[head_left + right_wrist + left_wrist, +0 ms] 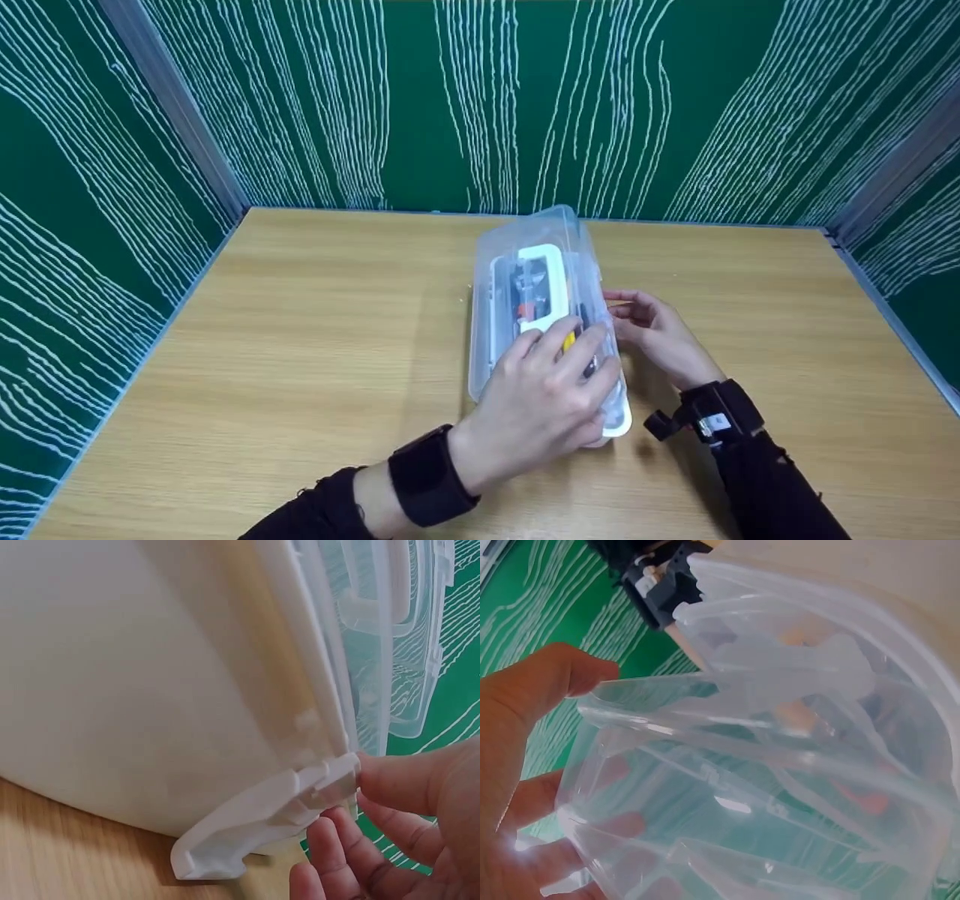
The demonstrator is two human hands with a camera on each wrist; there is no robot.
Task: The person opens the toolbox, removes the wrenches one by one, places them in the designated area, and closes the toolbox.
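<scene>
A translucent plastic storage box stands lengthwise on the table, its clear lid raised at an angle. A white handle is set into the lid. My left hand grips the lid, with the thumb on one side and the fingers showing through the clear plastic in the left wrist view. At the box's right side, my right hand has its thumb and curled fingers at a white latch, which sticks out from the wall. Inside are small items, among them a yellow piece and a red piece.
The wooden table extends to both sides of the box. Green panels with wavy white lines stand along the back and sides. Dark bands with devices sit on the wrists.
</scene>
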